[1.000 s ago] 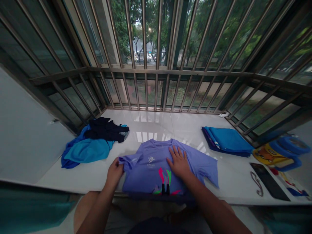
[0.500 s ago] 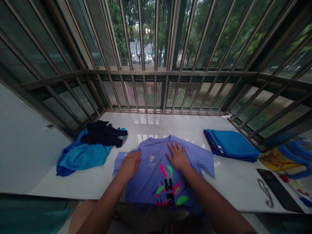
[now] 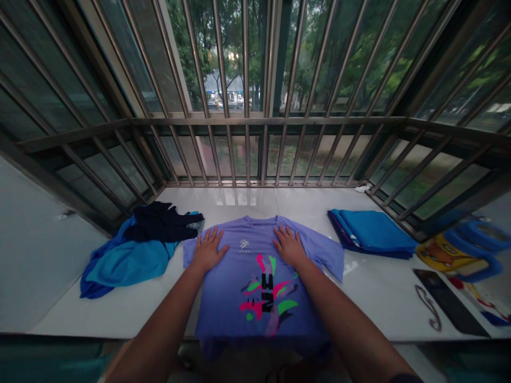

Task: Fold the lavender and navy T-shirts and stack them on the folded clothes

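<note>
A purple T-shirt (image 3: 231,287) lies spread face up on the white ledge, its collar toward the window. Its front carries a small white logo and a pink, green and black print. The bottom hem hangs over the ledge's near edge. My left hand (image 3: 208,251) rests flat with fingers spread on the shirt's left shoulder. On the other side of the chest, my right hand (image 3: 289,247) also presses flat on the fabric, fingers apart. Neither hand grips anything.
Rumpled blue and navy clothes (image 3: 136,255) lie at the left. Folded blue clothes (image 3: 371,231) are stacked at the right. Beyond them are a yellow-and-blue container (image 3: 459,250), a black phone (image 3: 449,300) and a thin cord-like loop (image 3: 429,308). Metal bars (image 3: 255,121) line the window behind.
My left hand has opened from a curled shape and now lies flat on the left shoulder. That shoulder and sleeve look more spread out. The right hand stays flat on the shirt.
</note>
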Demonstrator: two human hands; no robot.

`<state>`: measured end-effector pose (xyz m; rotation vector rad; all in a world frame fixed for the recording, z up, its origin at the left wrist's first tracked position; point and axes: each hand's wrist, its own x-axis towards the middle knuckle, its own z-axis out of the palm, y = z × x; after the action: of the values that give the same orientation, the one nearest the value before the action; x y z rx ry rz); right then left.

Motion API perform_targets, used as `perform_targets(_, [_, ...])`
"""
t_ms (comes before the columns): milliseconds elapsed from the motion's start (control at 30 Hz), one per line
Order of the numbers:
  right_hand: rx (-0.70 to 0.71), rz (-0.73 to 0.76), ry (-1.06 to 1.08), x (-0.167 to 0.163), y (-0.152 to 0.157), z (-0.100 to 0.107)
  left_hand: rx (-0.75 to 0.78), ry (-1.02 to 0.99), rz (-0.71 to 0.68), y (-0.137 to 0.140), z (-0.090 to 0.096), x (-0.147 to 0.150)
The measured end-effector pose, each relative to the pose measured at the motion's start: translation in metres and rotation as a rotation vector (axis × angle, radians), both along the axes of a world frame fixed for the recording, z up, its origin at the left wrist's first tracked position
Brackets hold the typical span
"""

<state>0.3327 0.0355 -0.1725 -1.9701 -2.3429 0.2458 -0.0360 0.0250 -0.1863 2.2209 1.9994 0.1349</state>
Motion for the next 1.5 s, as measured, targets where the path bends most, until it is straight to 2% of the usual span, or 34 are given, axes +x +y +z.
perform_targets(67, [0.044,-0.043,-0.006,0.02,-0.01,0.006,0.009,-0.001,-0.002,-0.002,-0.002,0.0])
perform_targets(133, [0.099,-0.162,-0.029,0.051,-0.026,0.011,0.015,-0.004,-0.006,-0.006,-0.005,-0.003])
perform_targets(267, [0.171,-0.591,-0.081,0.118,-0.061,0.013,-0.029,-0.049,-0.035,-0.013,-0.004,-0.012])
perform_targets(333, [0.115,-0.735,-0.062,0.142,-0.07,0.012,-0.05,-0.196,0.014,-0.012,0.003,-0.01])
perform_targets(433, [0.002,-0.791,-0.009,0.158,-0.068,0.014,-0.043,-0.595,0.146,-0.004,0.021,0.013])
perform_targets(500, [-0.027,-0.779,0.012,0.158,-0.06,0.019,-0.056,-0.795,0.145,0.005,0.031,0.046])
perform_targets(567, [-0.009,-0.752,0.027,0.151,-0.053,0.027,-0.132,-0.917,0.083,0.013,0.035,0.092])
perform_targets(667, [0.077,-0.721,0.04,0.129,-0.052,0.042,-0.336,-1.146,0.035,0.025,0.033,0.166])
perform_targets(733, [0.161,-0.626,0.046,0.108,-0.061,0.051,-0.463,-1.309,0.048,0.034,0.029,0.206])
perform_targets(800, [0.244,-0.354,0.049,0.084,-0.079,0.056,-0.569,-1.439,0.081,0.043,0.024,0.23])
perform_targets(900, [0.23,0.211,0.046,0.053,-0.116,0.053,-0.658,-1.554,0.139,0.057,0.018,0.245])
perform_targets(933, [0.189,0.339,0.045,0.047,-0.129,0.05,-0.66,-1.581,0.158,0.06,0.015,0.246])
perform_targets(1000, [0.127,0.443,0.053,0.044,-0.15,0.045,-0.637,-1.628,0.193,0.066,0.01,0.246])
perform_targets(1067, [0.109,0.368,0.067,0.054,-0.164,0.041,-0.61,-1.657,0.213,0.069,0.004,0.244])
perform_targets(1167, [0.126,0.089,0.099,0.082,-0.168,0.038,-0.59,-1.66,0.197,0.068,-0.003,0.243])
perform_targets(1233, [0.114,-0.039,0.137,0.1,-0.164,0.036,-0.582,-1.645,0.154,0.066,-0.006,0.243])
perform_targets(1400, [-0.062,-0.041,0.234,0.119,-0.152,0.027,-0.568,-1.567,0.01,0.067,-0.007,0.243])
perform_targets(1500, [-0.072,-0.18,0.191,0.123,-0.148,0.024,-0.527,-1.506,-0.05,0.075,-0.008,0.244])
